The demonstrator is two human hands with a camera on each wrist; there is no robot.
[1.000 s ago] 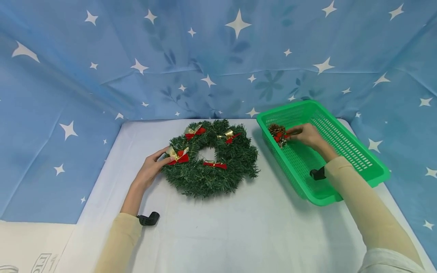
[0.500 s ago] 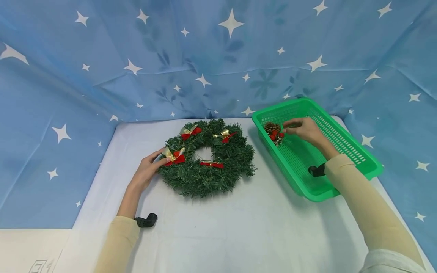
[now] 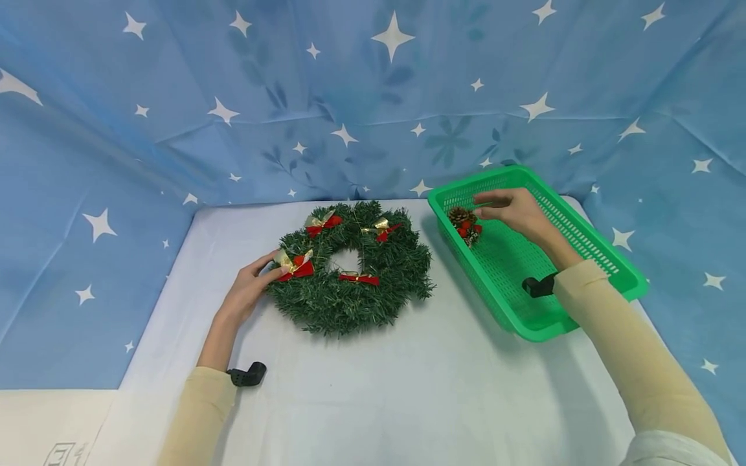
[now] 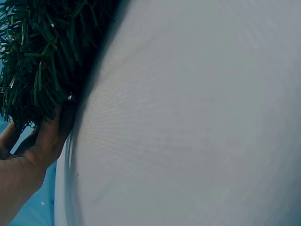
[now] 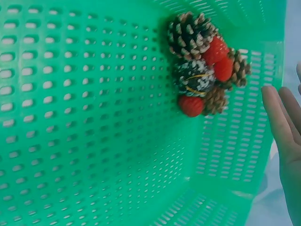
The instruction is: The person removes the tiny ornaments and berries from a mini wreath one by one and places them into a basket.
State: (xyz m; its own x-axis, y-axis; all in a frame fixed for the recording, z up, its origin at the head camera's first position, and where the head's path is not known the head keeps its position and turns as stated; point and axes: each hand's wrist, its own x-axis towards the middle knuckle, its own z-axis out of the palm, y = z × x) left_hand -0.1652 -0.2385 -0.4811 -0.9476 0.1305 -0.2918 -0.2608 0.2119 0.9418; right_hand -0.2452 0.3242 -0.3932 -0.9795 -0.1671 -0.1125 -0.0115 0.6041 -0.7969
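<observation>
A green Christmas wreath with several red and gold bows lies flat on the white table. My left hand grips its left edge, thumb on top beside a bow; the left wrist view shows the fingers curled at the underside of the greenery. To the right, my right hand is held over the green plastic basket, fingers spread and holding nothing. Just beyond its fingertips, several pine cones and red berry ornaments sit clustered in the basket's corner.
Blue cloth with white stars hangs behind and at both sides of the table. The basket's raised walls surround the pine cones. A pale printed sheet shows at the lower left.
My right hand has let go of the red berries, risen back from the cluster and spread its fingers. My left hand keeps its grip on the wreath. The head view has shifted slightly.
</observation>
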